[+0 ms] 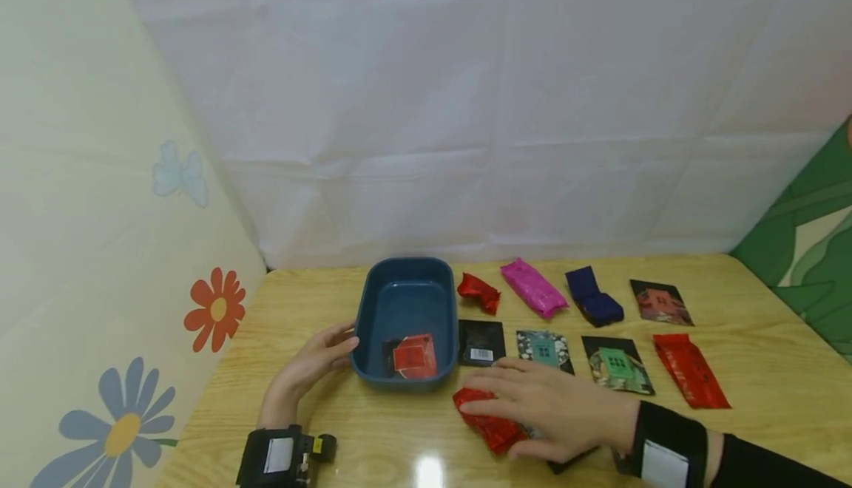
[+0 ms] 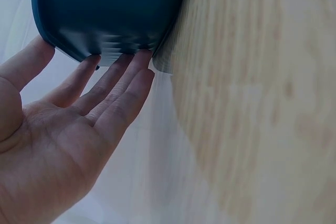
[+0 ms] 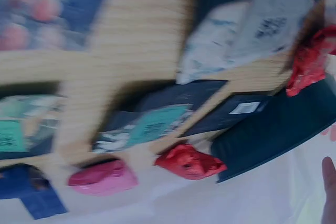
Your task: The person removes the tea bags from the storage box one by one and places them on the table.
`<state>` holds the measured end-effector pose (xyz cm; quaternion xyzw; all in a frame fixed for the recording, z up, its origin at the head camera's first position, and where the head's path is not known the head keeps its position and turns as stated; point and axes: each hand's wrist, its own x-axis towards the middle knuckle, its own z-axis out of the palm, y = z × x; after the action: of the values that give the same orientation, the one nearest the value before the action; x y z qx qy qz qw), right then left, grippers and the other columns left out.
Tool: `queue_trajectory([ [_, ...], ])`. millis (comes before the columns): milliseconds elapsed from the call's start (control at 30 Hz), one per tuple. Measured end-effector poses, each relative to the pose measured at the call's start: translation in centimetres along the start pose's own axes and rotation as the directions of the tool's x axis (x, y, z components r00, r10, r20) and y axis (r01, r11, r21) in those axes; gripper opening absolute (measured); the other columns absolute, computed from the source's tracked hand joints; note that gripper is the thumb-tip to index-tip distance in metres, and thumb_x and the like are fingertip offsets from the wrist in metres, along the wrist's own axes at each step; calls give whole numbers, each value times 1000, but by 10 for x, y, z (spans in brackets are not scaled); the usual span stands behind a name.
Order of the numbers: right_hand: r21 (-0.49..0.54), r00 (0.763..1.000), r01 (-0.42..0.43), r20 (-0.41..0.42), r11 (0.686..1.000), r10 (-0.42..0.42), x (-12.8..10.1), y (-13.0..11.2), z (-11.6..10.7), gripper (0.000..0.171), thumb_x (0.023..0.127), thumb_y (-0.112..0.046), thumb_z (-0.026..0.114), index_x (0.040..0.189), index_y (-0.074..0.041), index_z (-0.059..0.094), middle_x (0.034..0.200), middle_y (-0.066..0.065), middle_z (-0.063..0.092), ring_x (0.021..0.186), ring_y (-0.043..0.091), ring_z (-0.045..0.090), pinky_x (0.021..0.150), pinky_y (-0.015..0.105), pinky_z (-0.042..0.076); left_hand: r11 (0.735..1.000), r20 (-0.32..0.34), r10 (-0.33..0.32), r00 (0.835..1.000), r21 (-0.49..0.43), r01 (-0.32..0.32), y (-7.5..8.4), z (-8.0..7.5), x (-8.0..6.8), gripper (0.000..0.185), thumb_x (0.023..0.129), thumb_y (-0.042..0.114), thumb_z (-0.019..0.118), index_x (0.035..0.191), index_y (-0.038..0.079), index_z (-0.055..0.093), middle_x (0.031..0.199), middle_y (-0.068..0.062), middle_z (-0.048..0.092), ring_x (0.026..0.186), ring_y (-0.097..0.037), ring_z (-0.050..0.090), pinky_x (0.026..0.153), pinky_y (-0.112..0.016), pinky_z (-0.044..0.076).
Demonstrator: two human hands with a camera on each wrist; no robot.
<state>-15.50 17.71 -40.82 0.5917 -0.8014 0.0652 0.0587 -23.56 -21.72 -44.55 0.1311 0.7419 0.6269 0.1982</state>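
Observation:
In the head view, my left hand (image 1: pixel 313 362) rests against the left side of a dark blue rectangular box (image 1: pixel 370 310). The left wrist view shows its nearly straight fingers (image 2: pixel 113 90) touching the outer wall, thumb near the rim. A flat red-and-black packet (image 1: pixel 414 357) lies inside the box. My right hand (image 1: pixel 539 403) is over a crinkled red packet (image 1: pixel 489 423), fingers extended; whether they press on it is unclear. Beneath that hand a pale and dark packet (image 3: pixel 262 30) is partly hidden in the head view. The right wrist view is blurred.
Right of the box lie a red packet (image 1: pixel 478 293), a pink packet (image 1: pixel 534 287), a navy folded item (image 1: pixel 594 297), a black packet (image 1: pixel 482 342) and several printed sachets (image 1: pixel 617 364). A long red packet (image 1: pixel 692 371) lies farthest right. White cloth (image 1: pixel 466 140) hangs behind the table.

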Motion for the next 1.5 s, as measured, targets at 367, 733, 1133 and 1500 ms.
queue_trajectory([
  [367,21,994,104,-20,994,-104,50,-3,-1,72,97,-47,59,157,-23,28,162,3,25,144,18,32,111,45,36,1000,-5,-2,1000,3,2,-2,0,-1,60,105,18,52,150,-12,26,147,-36,37,125,-38,53,103,-45,45],
  [733,39,998,57,3,998,-57,85,7,9,78,92,-45,67,156,-20,30,160,2,31,144,17,31,113,46,34,1000,-4,-7,1000,13,7,-2,1,-1,59,105,19,51,150,-12,27,145,-36,40,124,-39,53,103,-46,46],
  [1133,97,997,-70,40,993,66,119,27,3,67,96,-52,59,153,-22,38,159,2,32,143,19,33,113,44,34,1000,7,-9,1000,15,9,0,2,0,60,105,20,50,151,-11,26,147,-35,37,126,-38,51,103,-45,46],
  [1500,-84,961,-228,139,970,238,148,39,8,55,102,-52,46,149,-23,46,156,1,39,141,19,36,114,44,32,1000,19,8,1000,9,-8,-1,0,0,60,106,19,49,151,-12,24,147,-37,35,128,-41,49,102,-43,47],
])
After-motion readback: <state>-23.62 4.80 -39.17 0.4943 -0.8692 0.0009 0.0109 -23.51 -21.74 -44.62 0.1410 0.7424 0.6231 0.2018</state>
